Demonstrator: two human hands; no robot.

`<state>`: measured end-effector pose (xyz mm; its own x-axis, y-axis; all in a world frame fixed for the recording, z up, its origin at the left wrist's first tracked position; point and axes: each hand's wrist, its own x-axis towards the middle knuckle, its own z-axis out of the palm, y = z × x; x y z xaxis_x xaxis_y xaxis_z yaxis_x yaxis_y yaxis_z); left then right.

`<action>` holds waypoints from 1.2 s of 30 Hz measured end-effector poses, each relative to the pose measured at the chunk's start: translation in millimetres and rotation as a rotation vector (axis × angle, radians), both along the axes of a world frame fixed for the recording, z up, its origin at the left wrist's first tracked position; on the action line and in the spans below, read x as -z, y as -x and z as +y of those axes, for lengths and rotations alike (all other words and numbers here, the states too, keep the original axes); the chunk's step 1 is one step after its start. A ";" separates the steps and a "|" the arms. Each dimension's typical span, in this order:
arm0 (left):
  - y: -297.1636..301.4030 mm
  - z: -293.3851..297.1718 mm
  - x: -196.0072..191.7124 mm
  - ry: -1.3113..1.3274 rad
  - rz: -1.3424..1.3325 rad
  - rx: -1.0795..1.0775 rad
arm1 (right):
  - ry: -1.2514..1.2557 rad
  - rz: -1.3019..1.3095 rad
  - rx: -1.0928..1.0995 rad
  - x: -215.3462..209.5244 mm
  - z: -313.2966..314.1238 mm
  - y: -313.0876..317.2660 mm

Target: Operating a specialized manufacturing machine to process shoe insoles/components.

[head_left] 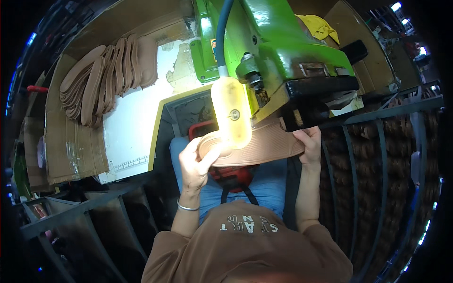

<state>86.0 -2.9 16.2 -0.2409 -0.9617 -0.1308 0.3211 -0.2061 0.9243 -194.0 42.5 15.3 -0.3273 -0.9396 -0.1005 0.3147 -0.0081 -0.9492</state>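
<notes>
A tan shoe sole (269,145) is stretched crosswise between my two hands, under the head of a green machine (302,56). My left hand (194,162) pinches its left end, with the thumb on the upper face. At the other end, my right hand (309,144) grips the sole between thumb and fingers. The sole's far edge lies close to the machine's dark lower part (306,113); whether they touch I cannot tell. A glowing yellow lamp (232,113) on a blue-grey hose hangs over the sole and hides part of it.
Several tan soles (101,78) lie stacked on the white tabletop (127,127) at the left, inside a cut cardboard box (75,155). A yellow cloth (318,27) rests behind the machine. Metal racks (106,205) flank me on both sides; the right rack (382,174) holds rows of brown pieces.
</notes>
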 end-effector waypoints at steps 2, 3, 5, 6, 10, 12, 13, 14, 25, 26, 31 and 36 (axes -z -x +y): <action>-16.1 4.7 7.8 -0.027 0.024 -0.070 | 0.008 -0.008 -0.033 1.3 -3.5 -14.9; -23.6 7.7 9.1 -0.036 0.029 -0.086 | 0.007 -0.010 -0.032 -1.1 -5.4 -22.3; -40.8 16.1 18.2 -0.078 0.019 -0.094 | -0.027 -0.004 -0.086 -7.8 -8.5 -34.6; -51.7 21.1 22.5 -0.085 0.011 -0.092 | -0.022 -0.010 -0.086 -7.9 -11.1 -39.2; -80.9 31.0 34.7 -0.150 -0.086 0.197 | 0.057 0.103 -0.112 -21.4 -27.9 -62.0; -74.4 26.3 31.8 -0.102 -0.271 0.374 | 0.119 0.152 -0.150 -33.4 -36.0 -71.8; -61.5 21.9 23.6 -0.024 -0.313 0.429 | 0.147 0.190 -0.144 -27.0 -38.0 -73.9; -44.0 16.1 16.8 0.054 -0.291 0.469 | 0.152 0.191 -0.140 -24.4 -37.5 -76.0; 58.0 5.4 -0.3 0.149 -0.194 0.130 | -0.139 0.097 -0.325 44.7 76.6 -92.2; 57.3 1.7 -2.3 0.148 -0.261 0.200 | -0.151 0.097 -0.319 47.6 79.5 -86.0; 65.9 -6.3 -6.4 0.289 -0.373 0.375 | 0.085 0.118 0.005 12.6 22.9 -55.6; 60.1 11.8 8.8 0.151 -0.295 0.351 | 0.183 0.086 0.129 3.0 3.4 -39.9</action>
<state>25.9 8.8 7.4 -0.5277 -0.8426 -0.1073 -0.0240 -0.1115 0.9935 -154.1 45.9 12.3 -0.4462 -0.8892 0.1014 0.2181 -0.2179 -0.9513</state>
